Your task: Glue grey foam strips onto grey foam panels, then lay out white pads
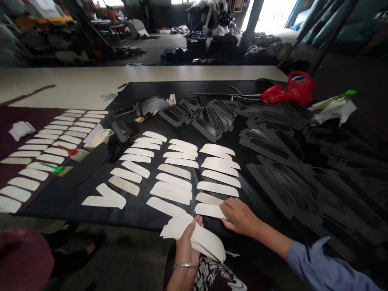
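Observation:
My left hand, with a bangle at the wrist, grips a fanned stack of white curved strips at the near table edge, its thumb on top. At the front of the right-hand row, my right hand pinches the end of a white strip that lies on black sheet material. Its fingertips are partly hidden. Beyond it, similar strips are laid out in three rows, some overlapping. One strip of the middle row nearly meets the held stack.
Piles of dark cut pieces cover the table's right side. Behind them lie a red plastic bag and a white-green bag. More white strips, a red tool and a green one are at left. A person's pink clothing shows lower left.

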`<state>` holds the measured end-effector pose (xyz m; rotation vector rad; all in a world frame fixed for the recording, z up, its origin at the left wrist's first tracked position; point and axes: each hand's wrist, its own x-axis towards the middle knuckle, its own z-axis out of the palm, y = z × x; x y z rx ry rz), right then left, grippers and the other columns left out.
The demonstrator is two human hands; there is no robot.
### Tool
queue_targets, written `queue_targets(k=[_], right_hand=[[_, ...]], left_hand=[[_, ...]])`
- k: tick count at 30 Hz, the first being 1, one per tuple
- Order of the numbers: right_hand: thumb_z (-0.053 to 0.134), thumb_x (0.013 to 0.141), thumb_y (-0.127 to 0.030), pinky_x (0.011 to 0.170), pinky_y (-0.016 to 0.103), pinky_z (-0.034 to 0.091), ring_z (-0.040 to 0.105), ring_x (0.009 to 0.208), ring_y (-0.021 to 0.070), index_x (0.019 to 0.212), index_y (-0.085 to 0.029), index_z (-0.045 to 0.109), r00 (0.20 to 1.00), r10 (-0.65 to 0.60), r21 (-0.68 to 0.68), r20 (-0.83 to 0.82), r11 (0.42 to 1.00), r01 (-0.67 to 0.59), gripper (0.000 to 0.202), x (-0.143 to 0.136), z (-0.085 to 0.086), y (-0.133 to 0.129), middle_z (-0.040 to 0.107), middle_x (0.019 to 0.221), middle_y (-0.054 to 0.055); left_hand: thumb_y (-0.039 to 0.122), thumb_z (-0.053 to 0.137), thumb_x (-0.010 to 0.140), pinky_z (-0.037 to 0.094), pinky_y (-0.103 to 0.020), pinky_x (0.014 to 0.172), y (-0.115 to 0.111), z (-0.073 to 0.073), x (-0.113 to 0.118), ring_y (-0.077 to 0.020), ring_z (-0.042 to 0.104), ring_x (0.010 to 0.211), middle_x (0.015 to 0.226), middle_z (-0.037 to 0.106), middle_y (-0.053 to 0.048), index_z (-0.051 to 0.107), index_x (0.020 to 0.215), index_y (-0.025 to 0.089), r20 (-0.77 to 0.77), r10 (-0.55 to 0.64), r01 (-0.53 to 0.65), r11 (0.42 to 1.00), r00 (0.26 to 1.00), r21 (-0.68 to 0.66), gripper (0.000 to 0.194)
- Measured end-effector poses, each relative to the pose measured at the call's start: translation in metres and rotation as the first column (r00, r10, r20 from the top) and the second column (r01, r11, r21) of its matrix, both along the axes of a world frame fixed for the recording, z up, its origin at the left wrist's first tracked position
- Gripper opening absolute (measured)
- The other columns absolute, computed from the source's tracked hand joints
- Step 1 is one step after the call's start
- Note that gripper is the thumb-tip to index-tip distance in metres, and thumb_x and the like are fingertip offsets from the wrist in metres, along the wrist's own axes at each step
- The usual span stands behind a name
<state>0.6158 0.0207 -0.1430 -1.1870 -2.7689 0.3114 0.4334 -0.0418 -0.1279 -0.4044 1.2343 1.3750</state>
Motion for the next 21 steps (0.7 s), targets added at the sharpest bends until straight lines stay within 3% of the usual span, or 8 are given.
queue_targets(k=[4,9,15,18,21], right_hand=[[0.052,0.079,-0.029,0.082,0.034,0.04,0.05,0.09,0.0218,0.099,-0.016,0.059,0.997,-0.02,-0.045,-0.078,0.999,0.017,0.025,0.006,0.003,0.006,0.058,0.092,0.009],[0.052,0.078,-0.027,0.08,0.03,0.044,0.054,0.086,0.0187,0.1,-0.016,0.058,0.968,-0.151,-0.136,-0.203,0.983,0.125,0.025,0.008,0.015,0.01,0.057,0.09,0.008],[0.053,0.076,-0.025,0.075,0.027,0.046,0.055,0.081,0.0175,0.096,-0.019,0.059,0.93,-0.158,-0.31,-0.331,0.949,0.051,0.021,-0.024,0.036,-0.02,0.058,0.087,0.005],[0.054,0.075,-0.024,0.077,0.027,0.046,0.056,0.084,0.0179,0.097,-0.02,0.059,0.922,-0.193,-0.403,-0.336,0.914,0.044,0.022,-0.041,0.033,-0.035,0.057,0.089,0.005],[0.052,0.077,-0.022,0.078,0.029,0.047,0.057,0.085,0.0189,0.1,-0.022,0.058,0.921,-0.204,-0.4,-0.331,0.915,0.059,0.024,-0.049,0.02,-0.04,0.058,0.091,0.005]], left_hand=[[0.003,0.055,0.076,0.048,-0.031,0.091,-0.002,0.0,0.0,-0.0168,0.067,0.074,0.079,0.07,-0.012,0.066,0.075,0.006,0.003,0.002,-0.002,1.0,1.0,-0.007,0.011],[0.005,0.056,0.077,0.049,-0.03,0.09,-0.002,0.005,0.005,-0.0178,0.067,0.077,0.082,0.07,-0.013,0.065,0.078,0.006,-0.011,-0.019,0.019,1.0,1.0,-0.01,0.009],[0.016,0.058,0.078,0.051,-0.036,0.088,-0.005,0.005,0.01,-0.0221,0.067,0.085,0.09,0.07,-0.012,0.063,0.098,0.012,0.004,-0.029,0.028,0.99,1.0,0.137,0.021],[0.022,0.06,0.078,0.05,-0.036,0.089,-0.006,0.006,0.01,-0.0244,0.064,0.094,0.091,0.07,-0.014,0.063,0.099,0.01,0.051,-0.044,0.035,0.987,0.998,0.158,0.025],[0.036,0.061,0.077,0.049,-0.034,0.091,-0.007,0.003,0.01,-0.0252,0.062,0.099,0.094,0.069,-0.016,0.065,0.093,0.01,0.105,-0.008,-0.013,0.981,0.994,0.192,0.031]])
